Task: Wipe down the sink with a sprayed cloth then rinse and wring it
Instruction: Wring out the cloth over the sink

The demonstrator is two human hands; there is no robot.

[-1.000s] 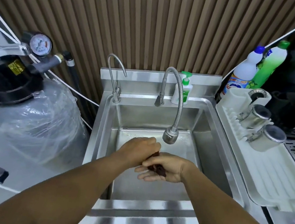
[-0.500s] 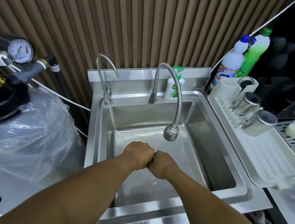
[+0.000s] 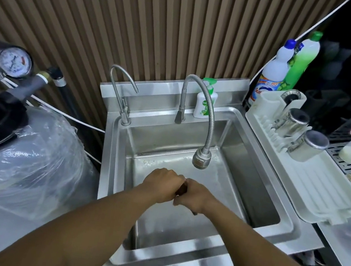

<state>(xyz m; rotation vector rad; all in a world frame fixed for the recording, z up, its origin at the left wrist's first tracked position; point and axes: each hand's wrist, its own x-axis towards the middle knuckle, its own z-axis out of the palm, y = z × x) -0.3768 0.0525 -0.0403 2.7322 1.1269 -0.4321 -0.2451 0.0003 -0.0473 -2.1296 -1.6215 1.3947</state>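
Observation:
Over the middle of the steel sink [image 3: 242, 146], my left hand [image 3: 162, 185] and my right hand [image 3: 195, 195] are fists pressed together, both gripping a small dark cloth [image 3: 182, 190]. Only a sliver of the cloth shows between the knuckles; the rest is hidden inside the fists. The flexible tap's spray head [image 3: 201, 159] hangs just behind and above my hands. I see no water stream from it.
A thin second tap [image 3: 122, 89] stands at the sink's back left, a soap pump bottle [image 3: 204, 105] behind the main tap. A white drying rack [image 3: 311, 185] with metal cups sits right, two cleaner bottles [image 3: 278, 70] behind it. A plastic-wrapped tank [image 3: 23, 152] with a gauge stands left.
A second ago my right hand lay open under the cloth while the left pressed on it. Both hands have since closed into fists around the cloth and stay tight together.

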